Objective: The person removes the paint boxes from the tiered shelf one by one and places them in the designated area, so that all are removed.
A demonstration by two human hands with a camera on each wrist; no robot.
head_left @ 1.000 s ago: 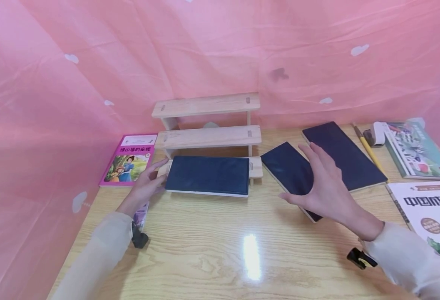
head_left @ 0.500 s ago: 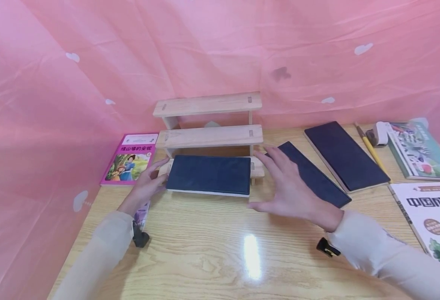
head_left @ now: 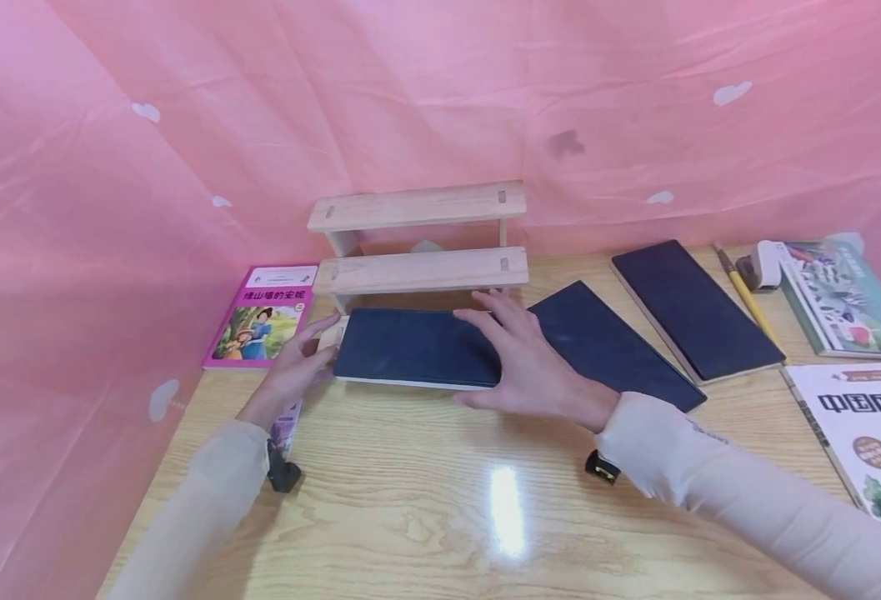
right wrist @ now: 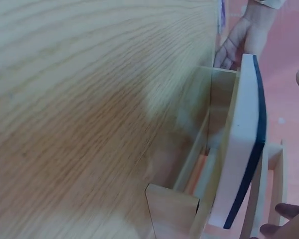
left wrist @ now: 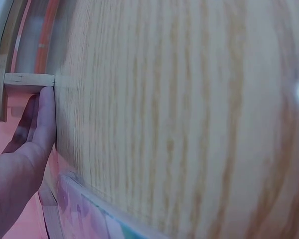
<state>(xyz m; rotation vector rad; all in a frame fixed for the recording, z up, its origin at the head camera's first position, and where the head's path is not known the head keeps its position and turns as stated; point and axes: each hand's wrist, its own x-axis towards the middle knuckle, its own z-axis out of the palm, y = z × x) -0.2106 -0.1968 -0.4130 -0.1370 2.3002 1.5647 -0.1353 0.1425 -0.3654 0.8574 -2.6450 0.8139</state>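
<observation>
A dark navy notebook (head_left: pixel 413 346) lies on the lowest tier of a three-tier wooden rack (head_left: pixel 425 271), covering most of that tier. My left hand (head_left: pixel 293 367) grips the rack's left end; in the left wrist view its thumb touches the wooden upright (left wrist: pixel 30 79). Over the notebook's right end, my right hand (head_left: pixel 526 358) is spread, thumb in front and fingers behind. From the right wrist camera, the notebook's white page edge (right wrist: pixel 236 139) shows, with the right fingertips (right wrist: pixel 284 209) apart from it.
Two more navy notebooks (head_left: pixel 613 342) (head_left: pixel 698 308) lie to the right. Beyond them are a yellow-handled brush (head_left: pixel 748 300), a green-covered book (head_left: pixel 853 296) and a white-covered book (head_left: pixel 860 417). A pink-bordered book (head_left: pixel 260 317) is at left. Pink cloth (head_left: pixel 425 92) hangs behind.
My right hand has moved left from above the loose notebook to the right end of the notebook on the rack. That loose notebook has shifted slightly right. The left hand stays put.
</observation>
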